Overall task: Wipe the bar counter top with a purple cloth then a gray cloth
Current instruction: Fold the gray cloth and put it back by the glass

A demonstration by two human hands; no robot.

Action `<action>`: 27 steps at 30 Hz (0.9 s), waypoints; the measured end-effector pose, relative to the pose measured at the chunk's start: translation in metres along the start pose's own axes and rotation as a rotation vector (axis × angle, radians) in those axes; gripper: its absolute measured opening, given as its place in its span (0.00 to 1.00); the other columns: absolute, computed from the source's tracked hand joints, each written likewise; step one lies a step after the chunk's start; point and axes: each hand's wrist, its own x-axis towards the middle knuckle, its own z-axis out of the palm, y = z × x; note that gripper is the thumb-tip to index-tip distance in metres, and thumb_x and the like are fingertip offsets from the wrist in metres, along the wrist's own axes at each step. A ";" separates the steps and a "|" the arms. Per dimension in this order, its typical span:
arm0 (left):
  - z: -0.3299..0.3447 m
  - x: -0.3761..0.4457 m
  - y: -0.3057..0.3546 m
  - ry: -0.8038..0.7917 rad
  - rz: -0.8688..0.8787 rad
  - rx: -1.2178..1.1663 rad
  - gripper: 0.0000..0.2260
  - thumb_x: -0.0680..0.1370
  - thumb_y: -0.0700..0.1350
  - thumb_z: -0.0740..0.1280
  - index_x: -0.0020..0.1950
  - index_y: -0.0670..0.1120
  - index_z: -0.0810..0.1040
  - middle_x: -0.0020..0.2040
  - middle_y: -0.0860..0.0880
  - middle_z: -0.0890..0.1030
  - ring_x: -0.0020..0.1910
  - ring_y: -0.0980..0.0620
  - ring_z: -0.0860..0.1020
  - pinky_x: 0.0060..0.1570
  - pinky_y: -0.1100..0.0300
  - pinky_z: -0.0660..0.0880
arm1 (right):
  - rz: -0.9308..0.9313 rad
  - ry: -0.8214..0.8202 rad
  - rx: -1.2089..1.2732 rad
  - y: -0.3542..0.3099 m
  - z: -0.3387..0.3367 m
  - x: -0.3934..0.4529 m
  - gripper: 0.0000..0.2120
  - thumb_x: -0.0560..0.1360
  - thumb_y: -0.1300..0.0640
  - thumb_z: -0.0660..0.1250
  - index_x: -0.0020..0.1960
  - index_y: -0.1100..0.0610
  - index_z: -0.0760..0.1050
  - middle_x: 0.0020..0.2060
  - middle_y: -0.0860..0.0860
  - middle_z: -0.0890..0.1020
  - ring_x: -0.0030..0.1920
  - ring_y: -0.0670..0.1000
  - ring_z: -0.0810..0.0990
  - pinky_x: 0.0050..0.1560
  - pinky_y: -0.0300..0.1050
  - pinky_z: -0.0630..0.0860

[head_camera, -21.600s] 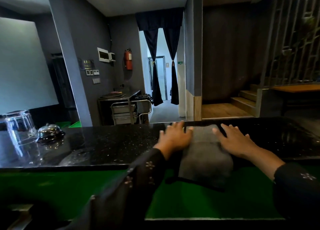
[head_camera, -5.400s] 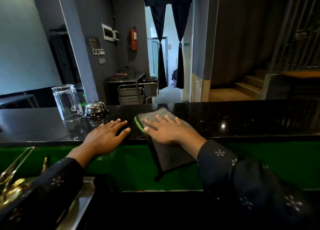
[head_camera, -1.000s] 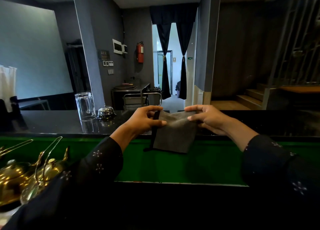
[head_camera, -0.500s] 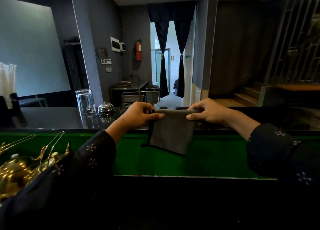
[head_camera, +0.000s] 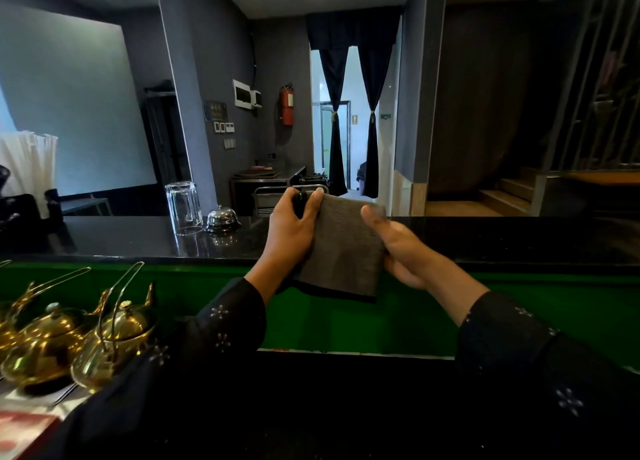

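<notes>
A folded gray cloth [head_camera: 341,248] hangs in the air in front of the black bar counter top [head_camera: 138,236], held between both hands. My left hand [head_camera: 292,229] grips its left edge, fingers curled over the top corner. My right hand [head_camera: 398,248] holds the right edge, thumb on the front face and fingers behind. The cloth's lower edge hangs in front of the green panel [head_camera: 519,307] under the counter. No purple cloth is in view.
An upturned clear glass [head_camera: 183,207] and a chrome call bell [head_camera: 222,219] stand on the counter to the left. Several brass teapots [head_camera: 79,342] sit on a lower shelf at the bottom left. A steel trolley [head_camera: 273,196] stands beyond the counter.
The cloth has been folded narrower and raised a little. My two hands have come closer together, and my right hand has shifted from pinching the top corner to holding the right edge.
</notes>
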 end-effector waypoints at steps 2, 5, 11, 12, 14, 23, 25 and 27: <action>0.001 -0.001 -0.001 0.039 -0.018 0.018 0.14 0.78 0.56 0.63 0.46 0.45 0.73 0.38 0.52 0.77 0.37 0.58 0.75 0.36 0.66 0.71 | 0.020 -0.007 -0.013 0.009 0.005 0.000 0.20 0.74 0.53 0.70 0.62 0.61 0.72 0.51 0.55 0.82 0.49 0.51 0.83 0.41 0.42 0.80; -0.002 -0.002 -0.004 0.048 -0.128 0.052 0.15 0.77 0.58 0.63 0.50 0.46 0.75 0.42 0.52 0.78 0.41 0.57 0.76 0.37 0.64 0.72 | -0.003 0.076 -0.028 0.018 0.010 0.006 0.18 0.75 0.61 0.69 0.63 0.62 0.72 0.52 0.56 0.82 0.47 0.50 0.83 0.38 0.41 0.81; -0.026 -0.030 -0.031 -0.082 -0.536 -0.141 0.23 0.72 0.59 0.70 0.59 0.45 0.74 0.50 0.47 0.81 0.46 0.51 0.81 0.46 0.53 0.80 | -0.054 0.114 -0.102 0.038 0.022 0.026 0.16 0.76 0.60 0.68 0.63 0.59 0.73 0.54 0.56 0.82 0.51 0.53 0.82 0.46 0.45 0.79; -0.031 -0.037 -0.036 -0.065 -0.553 -0.166 0.22 0.73 0.57 0.70 0.60 0.45 0.74 0.52 0.47 0.81 0.48 0.50 0.81 0.47 0.53 0.80 | -0.046 0.109 -0.123 0.044 0.027 0.029 0.15 0.76 0.60 0.68 0.63 0.59 0.73 0.55 0.57 0.81 0.52 0.54 0.81 0.48 0.46 0.79; -0.040 -0.048 -0.046 -0.035 -0.618 -0.224 0.20 0.74 0.52 0.71 0.62 0.46 0.72 0.55 0.45 0.80 0.51 0.48 0.81 0.50 0.50 0.80 | -0.031 0.109 -0.141 0.056 0.040 0.035 0.16 0.76 0.60 0.68 0.63 0.60 0.73 0.56 0.57 0.81 0.54 0.55 0.81 0.52 0.50 0.78; -0.124 -0.041 -0.089 0.099 -0.612 0.049 0.22 0.75 0.44 0.70 0.67 0.46 0.68 0.61 0.46 0.75 0.54 0.48 0.78 0.44 0.57 0.79 | 0.149 -0.003 -0.309 0.088 0.125 0.082 0.19 0.75 0.62 0.70 0.65 0.61 0.72 0.57 0.58 0.80 0.55 0.57 0.80 0.56 0.54 0.78; -0.147 -0.029 -0.098 0.153 -0.574 0.123 0.20 0.75 0.43 0.70 0.64 0.47 0.68 0.60 0.45 0.75 0.54 0.46 0.79 0.48 0.53 0.80 | 0.150 -0.020 -0.354 0.089 0.149 0.101 0.21 0.74 0.63 0.71 0.65 0.61 0.72 0.57 0.58 0.80 0.55 0.57 0.80 0.52 0.51 0.79; -0.170 -0.013 -0.106 0.195 -0.523 0.143 0.17 0.75 0.41 0.69 0.59 0.48 0.66 0.57 0.46 0.74 0.54 0.47 0.78 0.50 0.51 0.80 | 0.099 0.001 -0.426 0.089 0.173 0.120 0.26 0.72 0.63 0.73 0.67 0.60 0.69 0.59 0.58 0.79 0.57 0.57 0.79 0.53 0.51 0.78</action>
